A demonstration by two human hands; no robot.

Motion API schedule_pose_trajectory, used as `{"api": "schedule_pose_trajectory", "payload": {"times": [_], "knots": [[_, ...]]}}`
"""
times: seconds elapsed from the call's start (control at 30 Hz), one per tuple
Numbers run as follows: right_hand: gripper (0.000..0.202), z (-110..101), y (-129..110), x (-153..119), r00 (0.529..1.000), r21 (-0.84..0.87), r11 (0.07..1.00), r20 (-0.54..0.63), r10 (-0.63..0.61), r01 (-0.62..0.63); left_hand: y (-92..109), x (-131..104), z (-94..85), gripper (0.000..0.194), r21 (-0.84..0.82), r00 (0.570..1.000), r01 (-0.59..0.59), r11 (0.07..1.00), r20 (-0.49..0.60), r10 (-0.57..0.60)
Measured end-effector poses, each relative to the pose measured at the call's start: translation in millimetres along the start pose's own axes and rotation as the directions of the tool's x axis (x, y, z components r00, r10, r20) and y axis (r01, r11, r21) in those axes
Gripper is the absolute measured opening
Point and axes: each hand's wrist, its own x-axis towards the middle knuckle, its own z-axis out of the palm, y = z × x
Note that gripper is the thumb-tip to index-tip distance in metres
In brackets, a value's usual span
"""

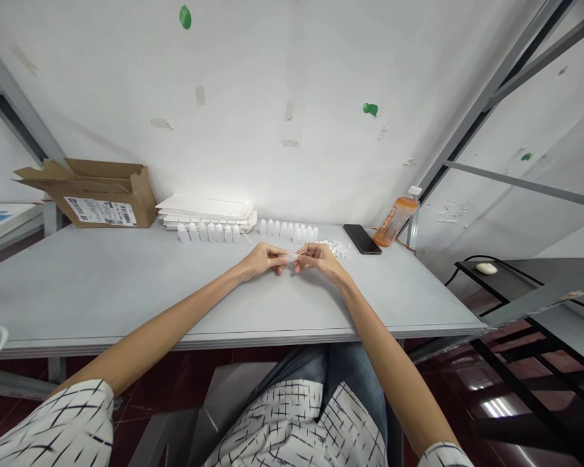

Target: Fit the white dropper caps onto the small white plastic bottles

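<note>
Both hands meet above the grey table [253, 298], near its middle. Between them is a small whitish translucent bottle [289, 257], lying sideways. My left hand [265, 258] pinches its left end, and the fingers of my right hand [316, 258] are closed at its right end, where a thin white strand shows. Behind my left hand stands a row of small white bottles [209, 232]. A second group of small bottles [288, 229] stands behind both hands. A heap of tiny white pieces [338, 248] lies just right of my right hand.
An open cardboard box [100, 194] sits at the back left, beside a stack of white sheets [202, 209]. A black phone [363, 239] and an orange drink bottle [396, 217] are at the back right. The white wall [292, 78] rises behind the table.
</note>
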Motion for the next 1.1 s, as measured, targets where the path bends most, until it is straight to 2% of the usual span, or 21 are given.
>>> {"api": "schedule_pose_trajectory", "payload": {"times": [0.23, 0.57, 0.83, 0.93, 1.1], "knots": [[0.035, 0.4, 0.3, 0.2, 1.0, 0.01, 1.0, -0.012, 0.002, -0.002, 1.8, -1.9, 2.2, 0.039, 0.113, 0.998, -0.045, 0.993, -0.03, 0.049], [0.03, -0.6, -3.5, -1.5, 0.999, 0.02, 1.0, -0.03, 0.016, -0.015, 6.7, 0.7, 3.0, 0.036, -0.033, 1.0, 0.002, 0.999, 0.028, -0.001], [0.032, -2.6, -1.4, -2.2, 0.996, -0.007, 0.996, 0.018, 0.084, -0.084, 9.9, -1.5, 1.8, 0.039, -0.125, 0.991, 0.109, 0.986, 0.088, -0.098], [0.032, -2.8, -1.1, -2.3, 0.997, 0.007, 0.997, 0.025, 0.071, -0.071, 10.7, -2.2, 1.7, 0.039, -0.1, 0.993, 0.084, 0.991, 0.092, -0.074], [0.026, -0.5, 0.1, -1.3, 0.999, 0.028, 0.999, 0.028, 0.032, -0.033, 11.3, -4.2, 2.0, 0.041, 0.039, 0.996, -0.004, 0.999, 0.093, 0.0]]}}
